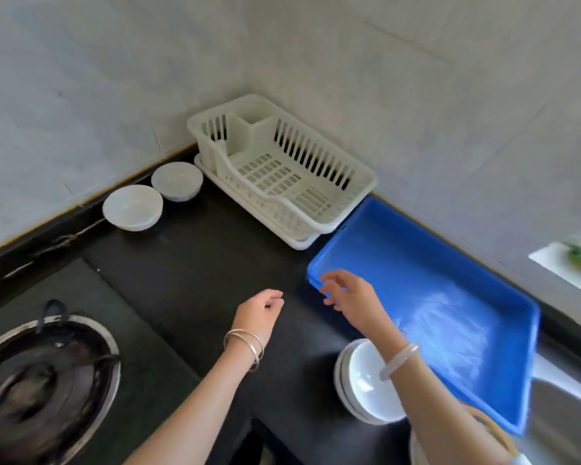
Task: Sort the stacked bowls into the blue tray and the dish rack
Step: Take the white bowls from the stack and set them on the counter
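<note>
A stack of white bowls (366, 384) sits on the black counter at the lower right, partly hidden under my right forearm. The blue tray (426, 263) lies to its right along the wall, with nothing in it. The white dish rack (359, 182) stands in the corner, also with nothing in it. My right hand (349, 295) hovers over the tray's near left corner, fingers spread, holding nothing. My left hand (259, 313) hangs over the bare counter with its fingers loosely curled and nothing in them.
Two white bowls (133, 208) (177, 181) stand along the back wall left of the rack. A gas stove burner (44, 380) fills the lower left. A metal sink edge (564, 414) shows at the lower right.
</note>
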The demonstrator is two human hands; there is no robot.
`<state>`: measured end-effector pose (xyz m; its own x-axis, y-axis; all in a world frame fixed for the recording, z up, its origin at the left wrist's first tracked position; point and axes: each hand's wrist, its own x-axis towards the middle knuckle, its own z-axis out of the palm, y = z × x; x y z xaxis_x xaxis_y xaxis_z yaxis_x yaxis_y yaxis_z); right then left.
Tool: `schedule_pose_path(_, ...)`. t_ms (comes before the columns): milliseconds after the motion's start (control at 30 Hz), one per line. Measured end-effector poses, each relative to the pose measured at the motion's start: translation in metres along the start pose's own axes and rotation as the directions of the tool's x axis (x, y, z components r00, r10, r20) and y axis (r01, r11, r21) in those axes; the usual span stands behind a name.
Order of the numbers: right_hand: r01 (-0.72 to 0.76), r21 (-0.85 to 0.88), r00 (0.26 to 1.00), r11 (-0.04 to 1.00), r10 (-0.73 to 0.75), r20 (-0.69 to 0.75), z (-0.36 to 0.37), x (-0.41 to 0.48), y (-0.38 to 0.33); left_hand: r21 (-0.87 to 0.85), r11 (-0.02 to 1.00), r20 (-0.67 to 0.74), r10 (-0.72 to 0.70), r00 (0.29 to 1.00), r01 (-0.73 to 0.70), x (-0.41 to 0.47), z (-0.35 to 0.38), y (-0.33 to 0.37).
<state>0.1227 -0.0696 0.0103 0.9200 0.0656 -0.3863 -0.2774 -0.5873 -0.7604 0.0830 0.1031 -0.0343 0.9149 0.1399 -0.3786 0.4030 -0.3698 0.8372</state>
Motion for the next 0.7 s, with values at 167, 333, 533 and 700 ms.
schedule_pose_path(167, -0.153, -0.310, 0.966, 0.938, 0.076, -0.246, -0.039, -0.066, 0.081, 0.158, 0.986, 0.176, 0.030, 0.984, -0.059, -0.044, 0.070, 0.012)
schedule_pose_path(333, -0.230, -0.385, 0.963, 0.894, 0.152, -0.221, -0.050, -0.105, 0.126, 0.279, 0.957, 0.212, 0.018, 0.977, -0.078, -0.071, 0.106, 0.014)
schedule_pose_path(533, -0.281, -0.259, 0.929, 0.924, 0.194, -0.315, -0.045, -0.109, 0.132, 0.290, 0.954, 0.149, 0.037, 0.988, -0.079, -0.079, 0.111, 0.012)
schedule_pose_path(700, -0.306, -0.341, 0.915, 0.889, 0.175, -0.364, -0.043, -0.104, 0.122, 0.288, 0.955, 0.120, 0.032, 0.992, -0.066, -0.081, 0.115, 0.011)
